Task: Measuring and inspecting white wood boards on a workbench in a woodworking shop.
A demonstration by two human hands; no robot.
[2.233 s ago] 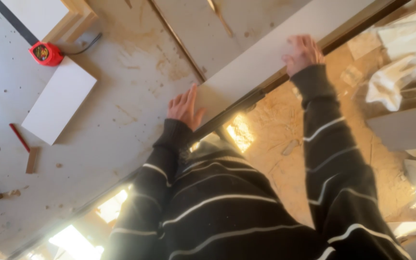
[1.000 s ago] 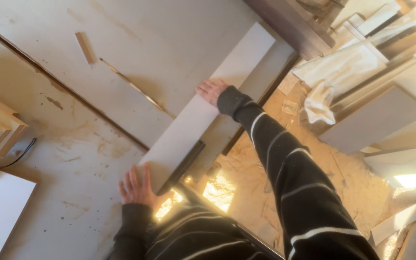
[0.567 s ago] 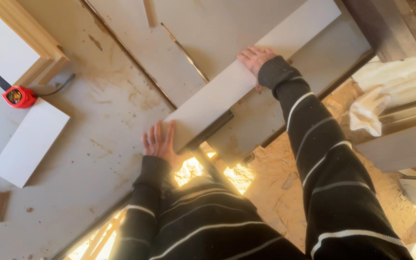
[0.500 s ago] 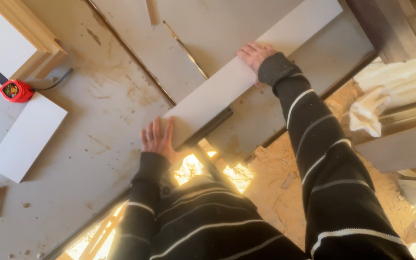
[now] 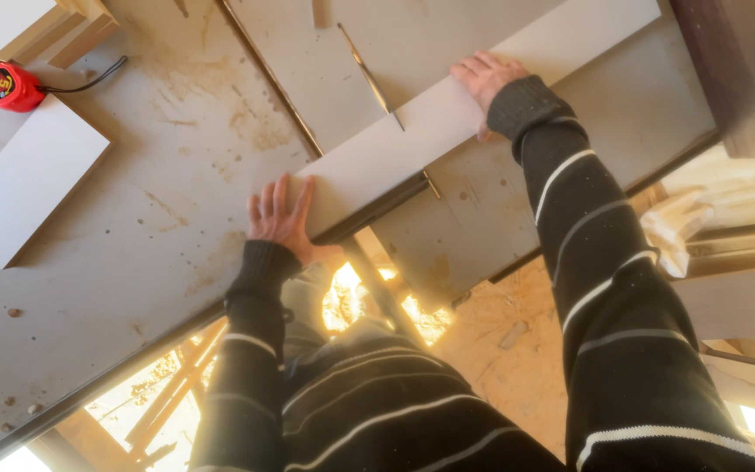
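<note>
Fingers [image 5: 274, 199] of the left hand [image 5: 283, 223] spread flat against the near end of a long white board [image 5: 412, 140] on the saw table [image 5: 159, 253]; right hand [image 5: 485, 79] pressed open-palmed farther along. Board barely shifted from half a second ago, lying across the table's slot, apparently being steadied. Red tape measure [image 5: 9, 86] and a white offcut [image 5: 28, 190] well apart at left.

We see a dusty grey workbench [image 5: 133, 262] filling the upper left and centre of the frame. A long white board [image 5: 482, 96] lies on it from centre to upper right. At left lies a smaller white panel [image 5: 28, 188], with a red tape measure [image 5: 6, 85] just above it in the upper left corner.
</note>
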